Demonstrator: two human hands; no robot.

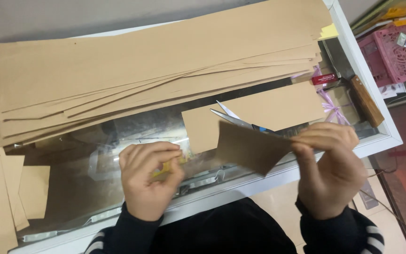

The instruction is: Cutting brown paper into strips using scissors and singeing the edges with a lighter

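Right hand (327,162) pinches small brown paper piece (252,148) over glass counter (377,141). Left hand (149,176) closed on yellow-handled scissors (233,120), blades apart. Cut pieces (5,197) lie at left — tall stack of uncut strips (156,70) remains.

The brown paper strip (254,123) is a long, flat rectangle of kraft paper lying across the glass worktop (132,129) toward three o'clock. Its near corner is bent up and folded toward the viewer as a darker, shaded flap at about five o'clock of the sheet. The flap is pinched at its right edge by the right hand (330,164).

The scissors (233,120) have silver blades, parted, pointing toward ten o'clock and lying over the strip just above the flap. Their yellow handles (165,168) sit at seven o'clock of the strip, gripped inside the left hand (149,176).
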